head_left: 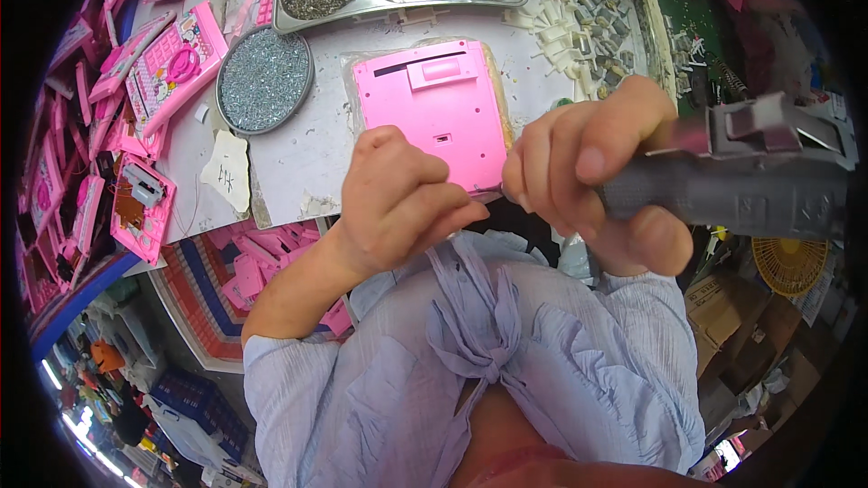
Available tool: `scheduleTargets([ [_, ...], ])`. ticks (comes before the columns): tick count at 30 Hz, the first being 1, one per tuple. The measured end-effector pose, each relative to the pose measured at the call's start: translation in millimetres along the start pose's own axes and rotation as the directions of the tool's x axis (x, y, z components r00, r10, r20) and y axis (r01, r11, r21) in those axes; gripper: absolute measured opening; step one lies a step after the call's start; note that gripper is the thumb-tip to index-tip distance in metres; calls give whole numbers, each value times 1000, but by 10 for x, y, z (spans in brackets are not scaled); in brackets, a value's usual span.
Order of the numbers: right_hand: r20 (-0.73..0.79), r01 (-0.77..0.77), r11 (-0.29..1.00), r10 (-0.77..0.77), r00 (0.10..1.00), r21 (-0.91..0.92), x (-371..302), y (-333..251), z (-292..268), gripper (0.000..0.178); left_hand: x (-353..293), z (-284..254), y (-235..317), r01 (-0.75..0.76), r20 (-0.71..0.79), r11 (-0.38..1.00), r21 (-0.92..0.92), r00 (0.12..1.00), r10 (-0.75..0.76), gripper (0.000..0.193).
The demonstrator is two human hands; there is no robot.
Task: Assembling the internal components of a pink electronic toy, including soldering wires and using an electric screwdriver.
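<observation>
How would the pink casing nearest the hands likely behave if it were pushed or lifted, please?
The pink casing looks like moulded plastic, so it would probably stay stiff when lifted. Lying broad and flat, it seems likelier to slide than tip or roll. Its smooth surface might feel slightly slippery.

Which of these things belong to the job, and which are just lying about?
Likely part of the job:
Pink casing, near the left hand
Dark grey tool, in the right hand
Small metal bits, perhaps screws

Seemingly just lying about:
Yellow fan
Cardboard boxes
Torn white scrap
</observation>
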State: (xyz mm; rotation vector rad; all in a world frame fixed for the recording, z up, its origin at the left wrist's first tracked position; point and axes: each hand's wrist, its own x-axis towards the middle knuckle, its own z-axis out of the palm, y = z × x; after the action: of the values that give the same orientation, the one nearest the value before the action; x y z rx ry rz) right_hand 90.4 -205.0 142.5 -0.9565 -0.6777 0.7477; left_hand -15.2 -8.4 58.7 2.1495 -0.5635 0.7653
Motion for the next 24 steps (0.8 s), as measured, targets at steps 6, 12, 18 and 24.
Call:
scheduleTargets([
  [6, 40, 250, 957, -258, 965, 151, 26, 249, -96, 44, -80, -145, -18, 332, 116, 940, -73, 939, -323, 29],
  [12, 27, 68, 997, -69, 997, 47, -14, 58, -66, 42, -37, -121, 206, 358, 351, 932, -49, 880, -319, 26],
  [18, 87, 123, 989, -130, 988, 82, 13, 71, -108, 40, -78, -212, 261, 258, 376, 960, 106, 884, -278, 23],
  [24, 123, 150, 986, -158, 980, 71, 59, 45, -94, 41, 101, -27, 71, 42, 154, 998, -50, 988, -34, 22],
])
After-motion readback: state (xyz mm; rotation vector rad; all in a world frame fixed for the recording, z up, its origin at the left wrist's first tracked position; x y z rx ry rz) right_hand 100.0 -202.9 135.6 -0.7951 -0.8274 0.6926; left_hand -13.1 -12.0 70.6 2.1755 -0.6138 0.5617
